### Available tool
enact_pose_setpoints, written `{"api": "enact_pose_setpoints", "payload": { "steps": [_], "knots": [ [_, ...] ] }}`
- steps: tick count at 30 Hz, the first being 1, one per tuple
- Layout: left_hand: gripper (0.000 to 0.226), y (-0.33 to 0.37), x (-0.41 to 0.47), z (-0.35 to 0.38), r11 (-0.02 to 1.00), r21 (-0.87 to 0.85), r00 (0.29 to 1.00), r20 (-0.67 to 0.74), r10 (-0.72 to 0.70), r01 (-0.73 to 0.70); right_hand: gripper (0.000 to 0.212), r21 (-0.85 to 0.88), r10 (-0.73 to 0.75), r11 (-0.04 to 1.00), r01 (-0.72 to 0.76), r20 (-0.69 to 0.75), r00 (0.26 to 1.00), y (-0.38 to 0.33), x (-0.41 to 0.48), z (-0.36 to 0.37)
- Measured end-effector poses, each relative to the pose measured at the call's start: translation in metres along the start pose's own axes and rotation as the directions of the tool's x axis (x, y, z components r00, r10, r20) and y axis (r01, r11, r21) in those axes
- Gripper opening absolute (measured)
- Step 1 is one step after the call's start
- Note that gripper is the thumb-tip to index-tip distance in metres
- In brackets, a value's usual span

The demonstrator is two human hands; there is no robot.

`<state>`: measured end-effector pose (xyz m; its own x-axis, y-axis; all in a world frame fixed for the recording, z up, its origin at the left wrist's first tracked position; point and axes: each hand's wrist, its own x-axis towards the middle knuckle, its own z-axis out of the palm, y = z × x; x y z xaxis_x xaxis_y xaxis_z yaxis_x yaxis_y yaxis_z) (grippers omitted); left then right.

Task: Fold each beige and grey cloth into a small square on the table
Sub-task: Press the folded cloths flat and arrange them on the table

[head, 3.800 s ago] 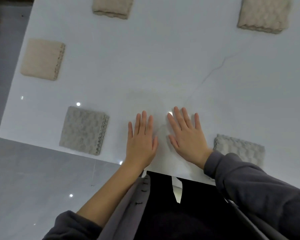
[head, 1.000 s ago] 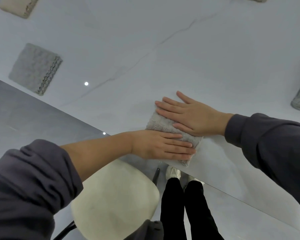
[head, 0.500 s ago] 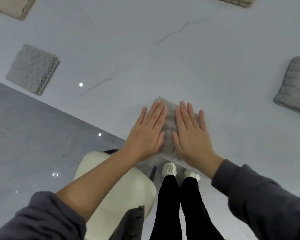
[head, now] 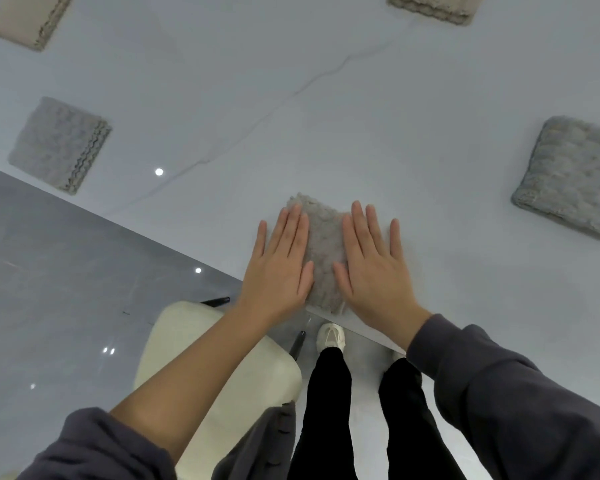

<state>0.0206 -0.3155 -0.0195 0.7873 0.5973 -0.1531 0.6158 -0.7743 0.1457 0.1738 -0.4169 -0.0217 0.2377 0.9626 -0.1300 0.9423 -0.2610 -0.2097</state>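
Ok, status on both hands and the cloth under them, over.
Left hand and right hand flat, pressing the grey cloth. Cloth folded small, at the near edge of the table. Other folded cloths lie apart; nothing in the way.

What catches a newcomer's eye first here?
The left hand and right hand press flat, side by side, on a folded grey cloth at the near edge of the white table. Four more folded squares ring them: a left grey square, a right grey square, a top-left beige square and a top beige square.

Grey cloth (head: 326, 244) — folded square, flat at the table's (head: 430, 133) near edge
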Motion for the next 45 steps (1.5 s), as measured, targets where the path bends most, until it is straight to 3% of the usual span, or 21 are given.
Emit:
{"api": "enact_pose_setpoints", "payload": {
  "steps": [5, 10, 18, 24, 35, 45],
  "knots": [
    [0.068, 0.045, -0.006, -0.012, 0.991, -0.089, 0.995, 0.016, -0.101, 0.102, 0.066, 0.019, -0.047, 0.999, 0.046, 0.045, 0.998, 0.043, -0.010, -0.015],
    [0.066, 0.115, -0.006, -0.004, 0.969, -0.088, 0.973, -0.018, -0.231, 0.229, 0.065, -0.003, -0.199, 0.980, 0.199, 0.072, 0.977, 0.097, -0.028, -0.031],
    [0.066, 0.299, 0.011, 0.023, 0.838, -0.175, 0.844, -0.055, -0.533, 0.517, 0.065, -0.035, -0.372, 0.926, 0.375, 0.083, 0.925, 0.249, -0.085, -0.067],
    [0.067, 0.403, 0.062, 0.025, 0.770, -0.275, 0.799, -0.012, -0.601, 0.575, 0.065, -0.048, -0.382, 0.920, 0.389, 0.110, 0.918, 0.348, -0.091, -0.093],
    [0.066, 0.425, 0.176, 0.028, 0.701, -0.340, 0.728, -0.064, -0.682, 0.627, 0.060, -0.042, -0.562, 0.821, 0.569, 0.119, 0.819, 0.407, -0.009, -0.104],
    [0.063, 0.415, 0.235, 0.046, 0.539, -0.326, 0.564, -0.023, -0.826, 0.777, 0.062, -0.063, -0.705, 0.662, 0.747, 0.288, 0.648, 0.420, 0.072, -0.092]
  ]
}}
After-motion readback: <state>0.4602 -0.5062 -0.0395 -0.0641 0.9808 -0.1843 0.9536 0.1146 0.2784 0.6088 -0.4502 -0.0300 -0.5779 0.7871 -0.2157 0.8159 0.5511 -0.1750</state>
